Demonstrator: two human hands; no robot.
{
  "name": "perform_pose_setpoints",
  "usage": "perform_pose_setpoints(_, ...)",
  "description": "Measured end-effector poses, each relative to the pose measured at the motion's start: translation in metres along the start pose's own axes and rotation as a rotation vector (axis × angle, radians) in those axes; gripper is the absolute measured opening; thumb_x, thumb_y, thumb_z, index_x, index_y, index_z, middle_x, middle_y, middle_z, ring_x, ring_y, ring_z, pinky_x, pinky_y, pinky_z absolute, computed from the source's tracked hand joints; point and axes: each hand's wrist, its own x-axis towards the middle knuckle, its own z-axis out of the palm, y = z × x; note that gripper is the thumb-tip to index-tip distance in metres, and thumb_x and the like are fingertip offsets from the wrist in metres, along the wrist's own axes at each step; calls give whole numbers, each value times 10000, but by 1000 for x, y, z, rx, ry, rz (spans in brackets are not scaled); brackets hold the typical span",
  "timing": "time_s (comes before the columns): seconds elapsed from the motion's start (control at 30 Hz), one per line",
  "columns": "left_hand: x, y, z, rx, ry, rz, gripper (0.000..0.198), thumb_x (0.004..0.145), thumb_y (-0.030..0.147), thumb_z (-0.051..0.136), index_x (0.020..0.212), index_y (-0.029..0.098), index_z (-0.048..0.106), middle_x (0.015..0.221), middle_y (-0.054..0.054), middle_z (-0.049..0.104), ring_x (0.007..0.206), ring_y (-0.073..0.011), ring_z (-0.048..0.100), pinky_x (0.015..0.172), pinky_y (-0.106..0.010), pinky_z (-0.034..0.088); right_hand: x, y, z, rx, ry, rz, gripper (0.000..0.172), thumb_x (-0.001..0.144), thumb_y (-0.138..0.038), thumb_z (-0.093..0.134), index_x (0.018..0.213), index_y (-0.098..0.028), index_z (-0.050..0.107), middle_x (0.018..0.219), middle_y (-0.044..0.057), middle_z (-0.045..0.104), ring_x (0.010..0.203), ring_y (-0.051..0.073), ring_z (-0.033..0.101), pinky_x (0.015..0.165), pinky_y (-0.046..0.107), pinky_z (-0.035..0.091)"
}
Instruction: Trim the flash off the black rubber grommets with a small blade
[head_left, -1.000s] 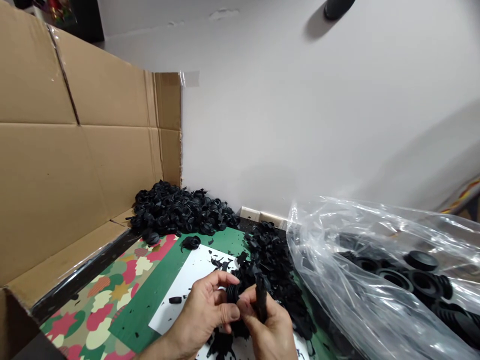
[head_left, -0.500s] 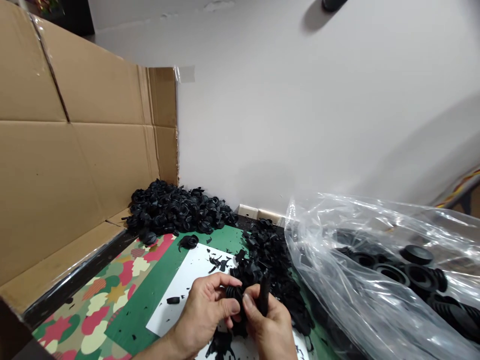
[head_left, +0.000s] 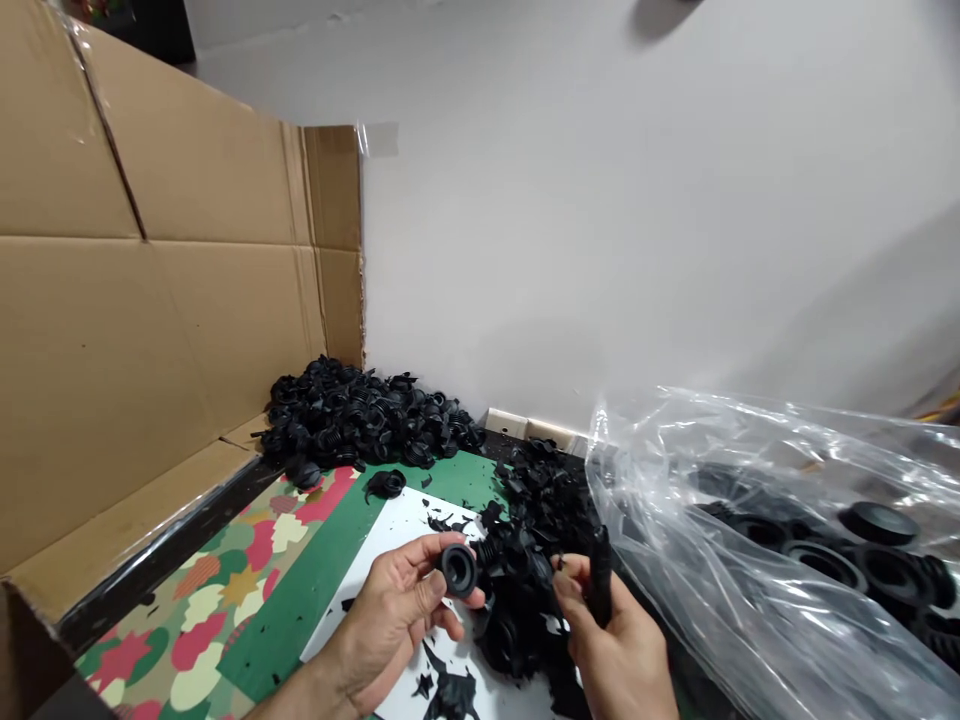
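Observation:
My left hand pinches a round, ribbed black rubber part between thumb and fingers, its hollow end turned towards me. To its right, my right hand is closed around a dark, stick-like tool that stands upright past the fingers; its working end cannot be made out. A tiny dark scrap shows at the right thumb and fingertip. Between the hands lies a heap of black rubber pieces. Cut scraps are scattered on the white sheet below.
A pile of black rubber parts lies at the back left against the cardboard wall. Black trimmings spread behind my hands. On the right, a clear plastic bag holds more round parts. A green patterned mat lies underneath.
My hands have moved apart, the right one going right with the tool. The rubber part has turned so its opening shows. The view has shifted slightly.

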Motion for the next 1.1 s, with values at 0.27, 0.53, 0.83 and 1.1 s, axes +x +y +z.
perform_pose_setpoints(0.27, -3, 0, -1, -90, -57, -57, 284, 739, 205, 775, 1010, 125, 744, 904, -112, 677, 740, -211, 689, 494, -224, 518, -2, -11, -5, -175, -116, 75, 541, 696, -700, 551, 795, -194, 715, 830, 91, 736, 831, 306, 637, 733, 369, 464)
perform_pose_setpoints(0.53, -2, 0, -2, -79, -65, -66, 266, 753, 177, 754, 1014, 126, 741, 989, -135, 677, 746, -215, 691, 493, -220, 522, -7, -12, -5, -144, -85, -25, 348, 661, -568, 655, 683, -223, 614, 606, -9, 582, 573, 186, 517, 570, 284, 408)
perform_pose_setpoints(0.83, -1, -1, -2, -41, -69, -81, 296, 734, 165, 770, 1025, 129, 740, 956, -122, 669, 755, -212, 687, 495, -216, 521, -9, -18, -8, -131, -100, 60, 449, 679, -648, 585, 681, -208, 672, 622, 27, 624, 625, 223, 568, 611, 317, 450)
perform_pose_setpoints(1.1, -1, -2, -2, -52, -53, -84, 321, 683, 182, 814, 989, 116, 742, 874, -105, 676, 708, -207, 691, 470, -208, 519, -6, -11, -8, -143, -204, 69, 447, 656, -658, 612, 672, -211, 613, 637, 19, 608, 614, 206, 555, 584, 291, 455)
